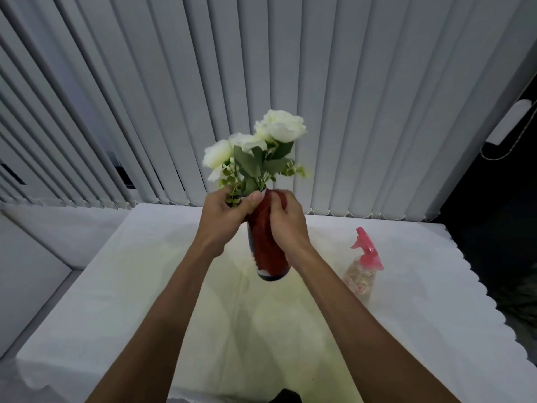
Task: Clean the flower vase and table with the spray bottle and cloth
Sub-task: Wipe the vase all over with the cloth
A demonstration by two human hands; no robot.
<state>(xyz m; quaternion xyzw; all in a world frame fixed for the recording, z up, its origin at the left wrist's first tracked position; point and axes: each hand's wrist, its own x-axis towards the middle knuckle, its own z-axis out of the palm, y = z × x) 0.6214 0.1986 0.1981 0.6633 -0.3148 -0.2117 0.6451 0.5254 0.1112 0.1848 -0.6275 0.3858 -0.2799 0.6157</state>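
A tall dark vase [271, 277] with white flowers [280, 126] is held up above the white-clothed table [116, 286]. My left hand [223, 219] grips the vase at its neck, thumb over the rim among the green leaves. My right hand [286, 222] presses a red cloth [266, 245] against the vase's side; the cloth covers most of the vase, leaving only its bottom showing. The spray bottle [363, 269], clear with a pink trigger head, stands on the table to the right of the vase, apart from both hands.
Grey vertical blinds [174, 82] hang right behind the table's far edge. The tablecloth's scalloped edge [476, 274] runs along the right side, with dark floor beyond. A pale ledge [35, 257] lies to the left.
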